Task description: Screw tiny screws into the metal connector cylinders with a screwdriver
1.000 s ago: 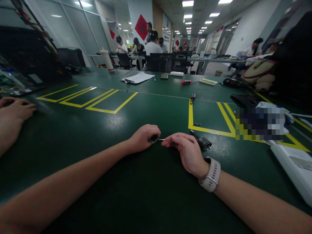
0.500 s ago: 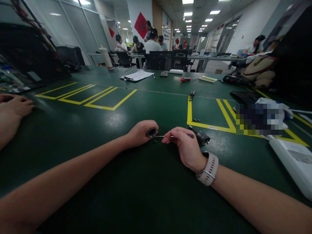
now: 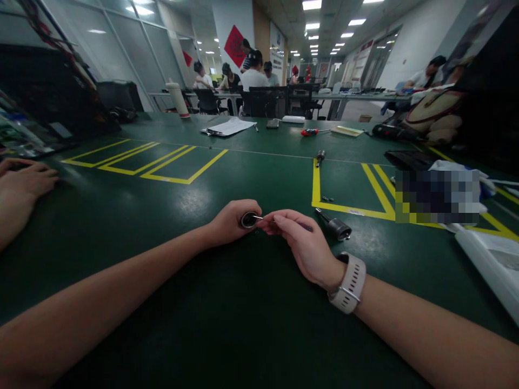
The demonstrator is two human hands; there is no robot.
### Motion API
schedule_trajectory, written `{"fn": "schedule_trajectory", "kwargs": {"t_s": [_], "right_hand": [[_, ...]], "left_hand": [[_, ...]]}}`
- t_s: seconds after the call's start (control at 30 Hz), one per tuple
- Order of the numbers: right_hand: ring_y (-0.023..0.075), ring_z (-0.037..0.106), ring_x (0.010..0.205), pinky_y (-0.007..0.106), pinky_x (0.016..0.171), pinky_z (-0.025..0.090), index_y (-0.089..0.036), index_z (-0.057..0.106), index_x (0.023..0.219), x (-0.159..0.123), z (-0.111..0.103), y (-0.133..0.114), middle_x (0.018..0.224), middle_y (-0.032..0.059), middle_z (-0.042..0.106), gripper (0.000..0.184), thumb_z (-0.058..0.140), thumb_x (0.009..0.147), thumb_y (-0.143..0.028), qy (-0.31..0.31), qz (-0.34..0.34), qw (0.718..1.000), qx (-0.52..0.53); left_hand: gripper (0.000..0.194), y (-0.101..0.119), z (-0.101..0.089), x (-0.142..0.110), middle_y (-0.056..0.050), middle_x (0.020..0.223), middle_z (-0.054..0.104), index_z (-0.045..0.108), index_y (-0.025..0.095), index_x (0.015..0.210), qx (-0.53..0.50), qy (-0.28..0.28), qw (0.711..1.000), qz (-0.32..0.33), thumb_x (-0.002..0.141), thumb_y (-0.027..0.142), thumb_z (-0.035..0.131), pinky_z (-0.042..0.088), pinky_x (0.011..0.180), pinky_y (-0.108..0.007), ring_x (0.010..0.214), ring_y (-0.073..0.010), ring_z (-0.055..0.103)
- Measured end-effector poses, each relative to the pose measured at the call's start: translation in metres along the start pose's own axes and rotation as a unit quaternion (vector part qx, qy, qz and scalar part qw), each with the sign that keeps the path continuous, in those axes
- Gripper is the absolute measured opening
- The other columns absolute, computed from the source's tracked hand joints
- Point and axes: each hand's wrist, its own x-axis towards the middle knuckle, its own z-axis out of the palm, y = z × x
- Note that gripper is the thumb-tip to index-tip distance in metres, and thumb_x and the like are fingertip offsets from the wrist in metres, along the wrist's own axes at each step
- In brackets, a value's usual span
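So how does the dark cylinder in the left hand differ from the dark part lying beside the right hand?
The dark cylinder is held in the left hand; the dark part lies on the table. The cylinder shows mainly its round open mouth; the part shows its length and narrow shank. Both look dark and have a round end.

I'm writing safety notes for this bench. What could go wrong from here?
The thin tool in the right hand points at the open end of the round dark part, close to the left hand; a slip might jab its fingers.
A tiny piece lies loose on the table just below the hands and could be knocked away.
The dark cylindrical piece lying near the right wrist might roll if bumped.
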Motion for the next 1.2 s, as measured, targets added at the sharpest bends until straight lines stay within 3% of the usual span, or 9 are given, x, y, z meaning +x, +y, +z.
{"fn": "schedule_trajectory", "kwargs": {"t_s": [0.2,0.53,0.87,1.2], "right_hand": [[0.0179,0.063,0.079,0.037,0.081,0.045,-0.019,0.073,0.074,0.0025,-0.0049,-0.0008,0.076,0.0039,0.071,0.017,0.058,0.078,-0.022,0.0,0.009,1.0,0.013],[0.0175,0.063,0.085,0.036,0.084,0.046,-0.02,0.074,0.08,-0.0007,-0.0049,0.0021,0.083,0.0032,0.071,0.016,0.058,0.082,-0.021,-0.018,-0.025,0.999,-0.045],[0.0161,0.062,0.078,0.033,0.078,0.046,-0.02,0.072,0.071,-0.0025,-0.004,0.0025,0.073,0.0017,0.069,0.016,0.058,0.08,-0.02,0.024,-0.025,0.995,-0.099],[0.0185,0.064,0.084,0.037,0.083,0.046,-0.018,0.074,0.079,-0.0018,-0.0042,-0.0005,0.081,0.0046,0.072,0.014,0.06,0.079,-0.023,0.009,0.027,0.999,-0.017]], "left_hand": [[0.01,0.0025,0.0001,0.0004,0.0,0.065,0.054,0.052,0.016,0.069,0.024,-0.027,0.999,0.03,0.079,0.018,0.051,0.038,0.056,-0.023,0.06,-0.0113,0.05],[0.007,0.0016,0.0011,-0.0005,0.002,0.064,0.051,0.049,0.017,0.07,0.061,0.008,0.998,0.008,0.074,0.017,0.055,0.035,0.053,-0.022,0.057,-0.0102,0.048],[0.008,0.0023,0.0019,-0.001,0.001,0.068,0.052,0.05,0.017,0.071,0.07,-0.002,0.997,0.011,0.077,0.019,0.054,0.036,0.055,-0.022,0.06,-0.0108,0.049],[0.015,0.0012,0.0014,0.0003,0.002,0.064,0.047,0.047,0.017,0.067,0.055,0.044,0.997,0.045,0.081,0.02,0.052,0.034,0.053,-0.023,0.058,-0.0105,0.045]]}}
